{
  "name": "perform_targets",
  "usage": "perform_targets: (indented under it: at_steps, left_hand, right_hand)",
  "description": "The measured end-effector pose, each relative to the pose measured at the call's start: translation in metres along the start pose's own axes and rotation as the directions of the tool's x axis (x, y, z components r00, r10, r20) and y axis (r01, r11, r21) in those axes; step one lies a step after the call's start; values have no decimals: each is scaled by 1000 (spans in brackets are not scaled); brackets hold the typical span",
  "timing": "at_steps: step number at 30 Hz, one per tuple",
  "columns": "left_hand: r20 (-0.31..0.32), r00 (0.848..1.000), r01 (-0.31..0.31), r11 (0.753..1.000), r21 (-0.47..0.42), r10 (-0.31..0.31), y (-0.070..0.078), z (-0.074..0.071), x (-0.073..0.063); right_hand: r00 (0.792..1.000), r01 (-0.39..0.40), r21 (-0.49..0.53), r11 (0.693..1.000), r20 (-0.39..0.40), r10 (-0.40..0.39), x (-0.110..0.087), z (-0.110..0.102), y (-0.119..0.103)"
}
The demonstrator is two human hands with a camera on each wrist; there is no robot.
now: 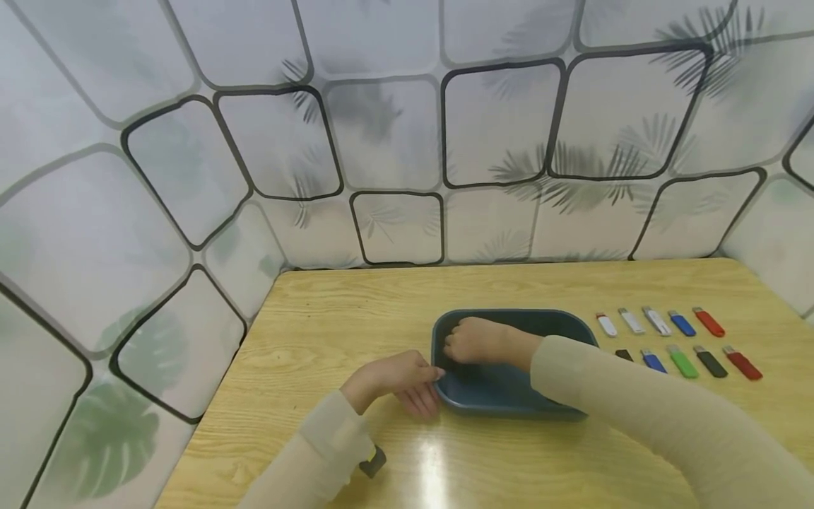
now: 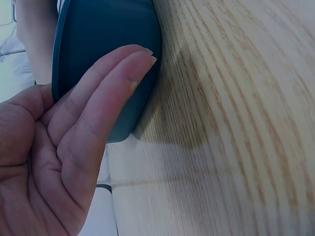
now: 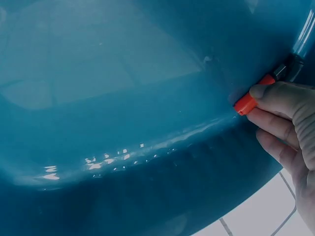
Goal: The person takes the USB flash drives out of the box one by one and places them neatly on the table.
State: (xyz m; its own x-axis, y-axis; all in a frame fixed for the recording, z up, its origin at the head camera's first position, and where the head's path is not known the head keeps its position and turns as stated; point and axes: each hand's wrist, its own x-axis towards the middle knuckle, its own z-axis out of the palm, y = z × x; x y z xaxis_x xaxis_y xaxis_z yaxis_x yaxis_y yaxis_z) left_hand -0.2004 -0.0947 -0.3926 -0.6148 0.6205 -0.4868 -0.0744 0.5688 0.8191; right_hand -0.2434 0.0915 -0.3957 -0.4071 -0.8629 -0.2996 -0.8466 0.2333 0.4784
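A dark blue plastic tub (image 1: 509, 411) stands on the wooden table. My right hand (image 1: 473, 341) reaches down inside its left end. In the right wrist view, thumb and fingers pinch an orange-red USB flash drive (image 3: 246, 104), its metal plug pointing toward the tub's wall. A small black thing (image 3: 295, 63) lies just past that plug, partly in shadow. At the tub's left end, my left hand (image 1: 413, 382) holds the rim, thumb over the edge and fingers (image 2: 106, 93) extended along the outer wall.
Right of the tub, several USB flash drives lie in two rows, among them a red one (image 1: 709, 322), a green one (image 1: 682, 361) and a dark red one (image 1: 742, 363). The right sleeve (image 1: 610, 382) crosses the tub's right side. A patterned cloth wall (image 1: 496, 226) borders the table (image 1: 356, 311).
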Motion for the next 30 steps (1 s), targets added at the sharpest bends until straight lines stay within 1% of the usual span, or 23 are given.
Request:
perform_targets:
  at_steps: [4,7,11,13,16,17,19,20,21,23,25,26,27,30]
  left_hand:
    - [0,1000,-2,1000,3,2,0,-1,-1]
    - [2,1000,-3,1000,9,3,1,-1,-1]
    - [1,1000,-12,1000,20,12,2,-1,-1]
    - [0,1000,-14,1000,22,14,2,-1,-1]
    - [-1,1000,-14,1000,22,14,1,-1,-1]
    - [0,1000,-14,1000,22,14,1,-1,-1]
    - [0,1000,-13,1000,23,13,0,-1,-2]
    - [1,1000,-14,1000,27,14,1,-1,-2]
    - [0,1000,-13,999,30,13,1,0,-2]
    - [1,1000,-15,999,36,15,1,0,-2]
    - [3,1000,-18,999,38,18,0,0,-2]
    - [3,1000,-19,999,38,19,0,0,-2]
    - [2,1000,-20,999,37,20,0,1,-2]
    - [-3,1000,-18,999,33,18,-1,1,-2]
  right_hand:
    - [1000,-7,2,1000,-1,7,0,-2,1]
    - [999,-41,67,997,-2,41,-2,-5,2]
    - [997,-82,175,981,17,80,-4,-11,3]
    - [995,-94,208,974,34,89,-6,-13,3]
    - [994,-110,248,963,36,104,-13,-16,2]
    - [992,-129,293,947,51,119,-15,-17,2]
    - [984,-178,401,899,94,153,-20,-18,2]
    - [978,-206,461,863,112,174,-24,-18,2]
    - [970,-244,528,813,142,199,-27,-19,1]
    - [952,-306,631,713,187,244,-34,-20,1]
    - [936,-348,671,655,204,288,-43,-24,0]
    - [926,-371,679,634,214,313,-47,-27,-1]
    - [914,-395,679,618,225,337,-52,-31,-2]
    - [879,-463,656,597,249,407,-68,-43,-6]
